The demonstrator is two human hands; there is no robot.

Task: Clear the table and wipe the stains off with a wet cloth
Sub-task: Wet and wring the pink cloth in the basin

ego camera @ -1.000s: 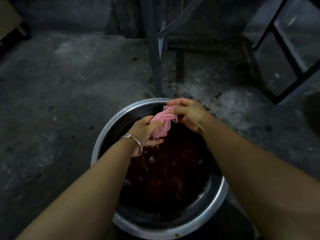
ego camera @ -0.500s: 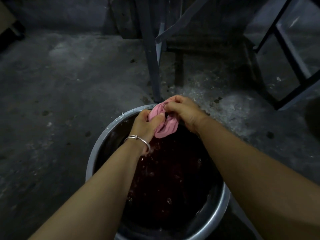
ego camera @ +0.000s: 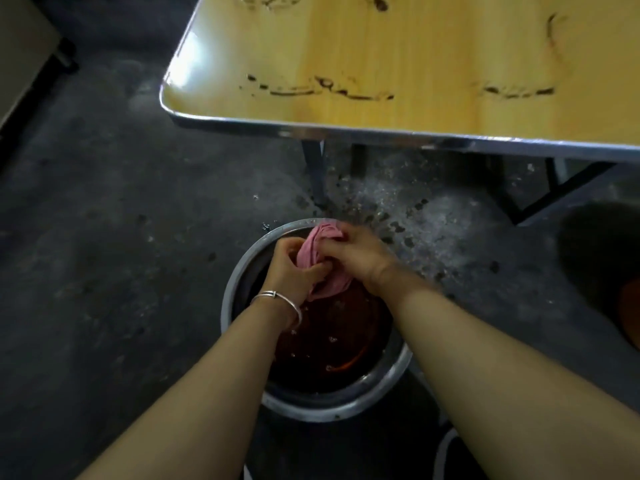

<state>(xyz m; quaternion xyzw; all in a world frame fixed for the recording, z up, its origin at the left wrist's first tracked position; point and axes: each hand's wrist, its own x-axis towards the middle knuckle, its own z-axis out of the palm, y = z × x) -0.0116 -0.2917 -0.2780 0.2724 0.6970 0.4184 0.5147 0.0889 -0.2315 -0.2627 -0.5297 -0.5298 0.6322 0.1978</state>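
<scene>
A twisted pink cloth [ego camera: 317,252] is held over a metal basin [ego camera: 394,379] of dark reddish water on the floor. My left hand [ego camera: 291,271], with a silver bangle on the wrist, grips the cloth's near part. My right hand [ego camera: 358,254] grips its far part, fingers curled round it. Above and beyond the basin stands a yellow wooden table [ego camera: 398,57] with a metal rim. Dark stain streaks [ego camera: 322,88] run across its top, and more stains [ego camera: 519,90] lie to the right.
The floor [ego camera: 104,254] is dark grey concrete with wet splashes beyond the basin. Table legs [ego camera: 313,171] stand just behind the basin, and a slanted brace [ego camera: 554,192] stands at the right. A dark round object [ego camera: 602,261] sits at the right edge.
The view has risen and tilted up, so the stained tabletop is in sight. Both hands keep their grip on the pink cloth above the basin, which looks smaller and farther.
</scene>
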